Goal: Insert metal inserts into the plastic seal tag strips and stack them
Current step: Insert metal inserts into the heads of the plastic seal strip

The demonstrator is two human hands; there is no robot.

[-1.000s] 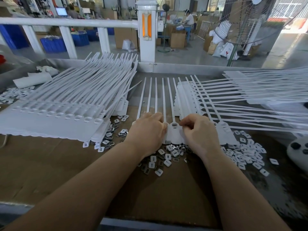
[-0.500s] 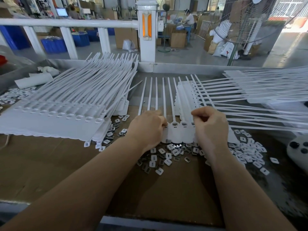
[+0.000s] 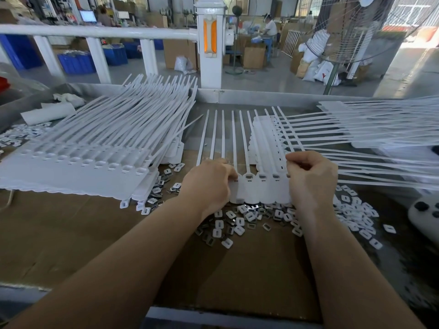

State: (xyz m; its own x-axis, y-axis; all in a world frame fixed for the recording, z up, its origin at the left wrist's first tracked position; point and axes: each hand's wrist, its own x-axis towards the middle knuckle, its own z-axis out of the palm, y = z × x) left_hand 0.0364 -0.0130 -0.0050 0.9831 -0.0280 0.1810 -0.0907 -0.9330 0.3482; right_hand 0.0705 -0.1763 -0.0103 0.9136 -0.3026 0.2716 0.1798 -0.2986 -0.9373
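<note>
Fingers of the left hand point(image 3: 209, 184) curl onto the left end of a white plastic seal tag strip point(image 3: 259, 191), holding it against the cardboard sheet point(image 3: 249, 269), while the right hand point(image 3: 311, 179) is clenched over the strip's right end, thumb and forefinger pinched together above it; whether they hold an insert cannot be told. This strip lies flat between the two hands, its scalloped tag heads joined side by side, four slotted heads showing between the hands, and about ten thin flat tails fanning away from the person. Just in front of it, a loose heap of small metal inserts point(image 3: 251, 217), shiny and rectangular, is mixed with white plastic caps point(image 3: 356, 217) too many to count. To the left sits a tall stack of strips point(image 3: 78, 162); to the right another pile of strips point(image 3: 380, 129) lies with its tails crossing the middle.
</note>
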